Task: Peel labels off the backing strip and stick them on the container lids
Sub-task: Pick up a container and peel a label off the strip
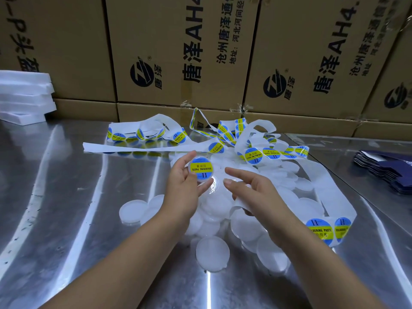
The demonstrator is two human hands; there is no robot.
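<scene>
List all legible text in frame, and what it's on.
"SOLDERING PASTE", "II": label on the lid in the left hand.
"SOLDERING PASTE", "II": labels on the backing strip.
"唐泽AH4", "地址:河北河间经": cardboard boxes, cut off.
Small Chinese line on labels: blurred.

Lids (213, 253) and strip (334, 192) crowd centre; left tabletop (66, 197) open.

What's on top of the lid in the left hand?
A round blue-and-yellow label reading SOLDERING PASTE covers nearly the whole top of the lid; only a thin white rim shows. The left hand grips its edge; the underside is hidden.
</scene>
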